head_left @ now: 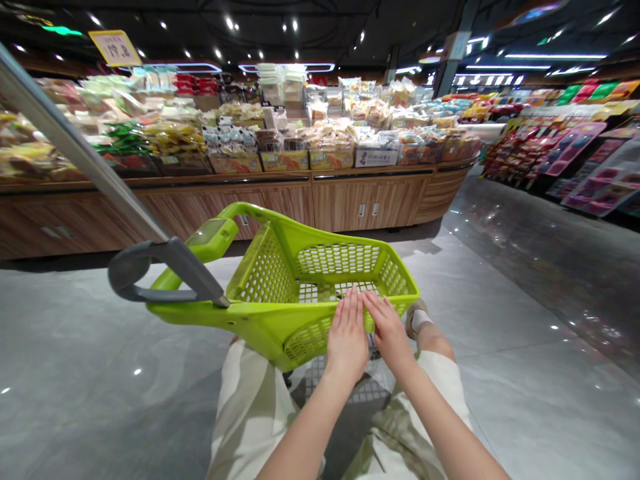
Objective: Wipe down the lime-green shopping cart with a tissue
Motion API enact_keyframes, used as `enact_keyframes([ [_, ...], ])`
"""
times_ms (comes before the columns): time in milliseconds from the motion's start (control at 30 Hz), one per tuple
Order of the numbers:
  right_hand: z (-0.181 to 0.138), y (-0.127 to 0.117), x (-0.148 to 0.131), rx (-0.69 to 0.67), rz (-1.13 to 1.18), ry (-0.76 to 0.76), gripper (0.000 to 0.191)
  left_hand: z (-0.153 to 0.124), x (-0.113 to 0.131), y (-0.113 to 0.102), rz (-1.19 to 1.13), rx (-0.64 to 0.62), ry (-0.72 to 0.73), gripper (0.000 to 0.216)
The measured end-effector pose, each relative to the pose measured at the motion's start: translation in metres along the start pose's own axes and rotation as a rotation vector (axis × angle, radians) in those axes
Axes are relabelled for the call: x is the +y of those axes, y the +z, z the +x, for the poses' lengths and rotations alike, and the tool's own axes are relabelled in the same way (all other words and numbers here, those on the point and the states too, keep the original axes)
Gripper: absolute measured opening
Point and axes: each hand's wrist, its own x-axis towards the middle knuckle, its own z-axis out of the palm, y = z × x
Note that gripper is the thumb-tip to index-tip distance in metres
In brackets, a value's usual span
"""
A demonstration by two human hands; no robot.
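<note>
A lime-green plastic shopping basket [280, 267] on wheels stands in front of me, with nothing visible inside. Its grey handle grip [165, 270] on a metal pole sticks out to the left. My left hand [347, 337] lies flat on the basket's near rim, fingers stretched out and together. My right hand [387, 330] rests beside it on the same rim, fingers also extended. The two hands touch at the fingertips. Neither hand holds anything. My knees in light trousers show below the basket.
A long wooden display counter [310, 200] piled with packaged snacks runs across the back. Shelves of coloured goods [575, 153] line the right side. A yellow price sign [115, 48] hangs top left. Glossy grey floor tiles [525, 320] surround the basket.
</note>
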Motion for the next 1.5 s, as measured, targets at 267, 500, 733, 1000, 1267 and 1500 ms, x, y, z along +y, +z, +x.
enact_keyframes([
  [267, -0.024, -0.023, 0.063, 0.086, -0.05, 0.102, 0.083, 0.0, -0.002, -0.007, -0.02, -0.041, 0.018, 0.071],
  [500, -0.034, -0.03, 0.102, 0.207, -0.097, 0.256, 0.071, -0.001, -0.001, -0.004, -0.043, 0.01, 0.013, 0.078],
  [733, -0.003, 0.006, 0.014, 0.179, -0.027, 0.176, 0.075, 0.0, -0.001, 0.0, -0.027, 0.024, 0.005, 0.077],
  [1000, -0.003, -0.004, 0.001, 0.006, -0.089, 0.022, 0.089, 0.0, -0.001, -0.004, -0.021, 0.001, 0.008, 0.073],
  [1267, -0.03, -0.032, 0.075, 0.076, -0.206, 0.129, 0.084, 0.0, -0.001, -0.007, -0.05, -0.001, 0.01, 0.073],
  [1500, -0.03, -0.027, 0.084, 0.207, -0.222, 0.266, 0.069, 0.0, -0.001, -0.005, -0.019, -0.014, 0.009, 0.072],
])
